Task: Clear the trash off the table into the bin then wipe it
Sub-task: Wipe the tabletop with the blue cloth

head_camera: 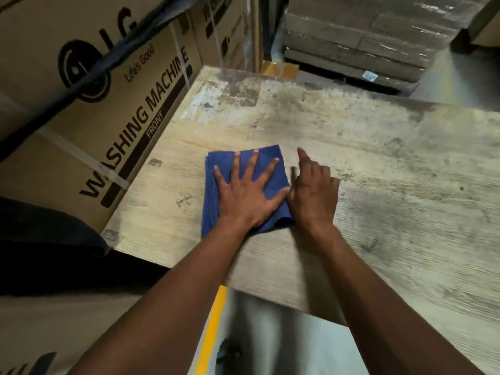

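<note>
A folded blue cloth [273, 155] lies flat on the worn, stained wooden table [378, 163], near its left end. My left hand [249, 190] presses down on the cloth with its fingers spread wide. My right hand [313, 190] rests on the table just right of the cloth, touching its right edge, with the index finger stretched forward and the other fingers curled. No trash shows on the visible tabletop, and no bin is in view.
Large cardboard washing-machine boxes [102, 104] stand tight against the table's left edge. A wrapped pallet of boxes [365, 36] sits beyond the far edge. A yellow floor line [213, 326] runs under the near edge. A dark shape [48, 234] lies at the left.
</note>
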